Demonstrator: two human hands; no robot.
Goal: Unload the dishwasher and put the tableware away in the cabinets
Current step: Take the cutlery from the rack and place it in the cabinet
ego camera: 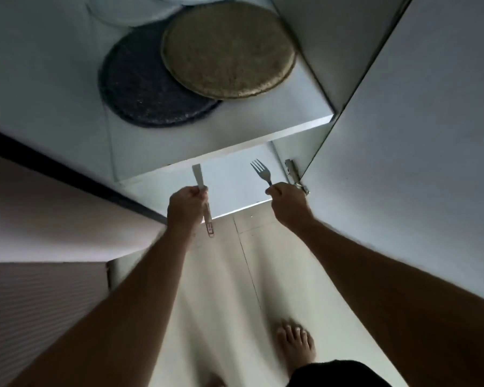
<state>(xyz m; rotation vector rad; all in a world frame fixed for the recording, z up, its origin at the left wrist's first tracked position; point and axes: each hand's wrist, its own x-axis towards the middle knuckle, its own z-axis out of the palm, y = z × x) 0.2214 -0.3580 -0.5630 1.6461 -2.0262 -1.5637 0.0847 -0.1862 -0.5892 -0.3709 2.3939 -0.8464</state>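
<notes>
My left hand (185,205) grips a small metal spatula (198,175) by the middle of its handle, blade pointing up toward the cabinet. My right hand (287,204) pinches a metal fork (261,171) by its handle, tines up. Both utensils are held in front of the lower shelf (229,188) of an open white cabinet. On the upper shelf (263,129) lie two round pads, a dark grey one (140,90) and an olive one (227,48) overlapping it.
The open cabinet door (417,135) stands at the right, with its metal hinge (292,174) just right of the fork. A pale round plate edge (129,12) shows at the shelf's back. A counter edge (67,174) runs at the left. My bare foot (296,344) is on the light floor.
</notes>
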